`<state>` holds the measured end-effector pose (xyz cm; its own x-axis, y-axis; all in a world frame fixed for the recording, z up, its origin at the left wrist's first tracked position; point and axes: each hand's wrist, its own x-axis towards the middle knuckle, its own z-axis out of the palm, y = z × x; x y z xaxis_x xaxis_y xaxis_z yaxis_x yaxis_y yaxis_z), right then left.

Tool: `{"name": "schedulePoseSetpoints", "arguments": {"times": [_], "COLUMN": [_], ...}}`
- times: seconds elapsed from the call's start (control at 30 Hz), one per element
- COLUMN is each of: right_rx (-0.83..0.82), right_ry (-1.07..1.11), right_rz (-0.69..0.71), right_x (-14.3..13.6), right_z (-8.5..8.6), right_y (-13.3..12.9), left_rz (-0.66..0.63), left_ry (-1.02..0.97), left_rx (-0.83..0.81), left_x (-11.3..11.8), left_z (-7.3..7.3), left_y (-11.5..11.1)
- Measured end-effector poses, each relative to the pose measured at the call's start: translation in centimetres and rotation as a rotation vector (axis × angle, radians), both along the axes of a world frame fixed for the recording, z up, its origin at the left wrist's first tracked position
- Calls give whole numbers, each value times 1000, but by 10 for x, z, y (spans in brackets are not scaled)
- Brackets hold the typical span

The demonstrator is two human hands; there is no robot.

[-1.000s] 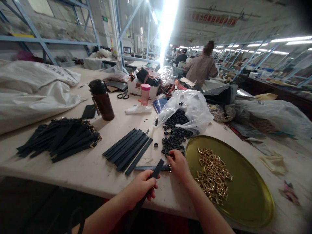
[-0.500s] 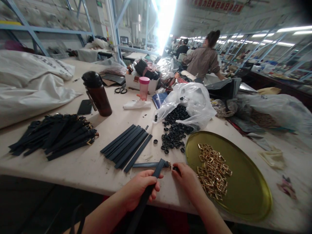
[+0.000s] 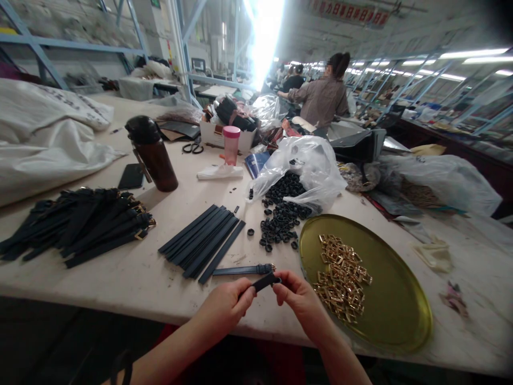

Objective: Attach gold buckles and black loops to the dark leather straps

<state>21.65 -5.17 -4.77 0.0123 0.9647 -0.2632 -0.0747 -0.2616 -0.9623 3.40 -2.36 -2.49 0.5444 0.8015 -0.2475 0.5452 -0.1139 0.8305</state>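
I'm gripping a dark strap [image 3: 264,282] with my left hand [image 3: 247,293], my right hand [image 3: 298,293] is pinching its tip, gold buckles [image 3: 343,278] chilling at 3 o'clock.

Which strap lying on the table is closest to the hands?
The single buckled strap just beyond the left hand: it lies crosswise, gold buckle at its right end, apart from the plain strips.

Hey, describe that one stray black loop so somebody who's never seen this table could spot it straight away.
Find the big gold tray, then the heap of black loops left of it, partly under the clear plastic bag. The stray loop sits between that heap and the dark straps, alone on the table while the others crowd together.
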Motion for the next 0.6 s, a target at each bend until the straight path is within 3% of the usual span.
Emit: {"name": "schedulePoseSetpoints", "arguments": {"times": [0.1,0.23,0.43,0.6], "right_rx": [1,31,330,352], "right_ry": [-22,-95,-411,-472], "right_rz": [16,56,128,255], "right_x": [2,1,-2,-2], "right_z": [-5,-13,-6,-1], "right_y": [-4,-10,-16,-23], "left_rz": [-56,-116,-141,-162], "left_ry": [103,145,70,119], "left_rx": [114,139,-12,-96], "left_x": [-4,-8,-9,-12], "left_z": [4,8,9,8], "left_y": [1,0,0,1]}}
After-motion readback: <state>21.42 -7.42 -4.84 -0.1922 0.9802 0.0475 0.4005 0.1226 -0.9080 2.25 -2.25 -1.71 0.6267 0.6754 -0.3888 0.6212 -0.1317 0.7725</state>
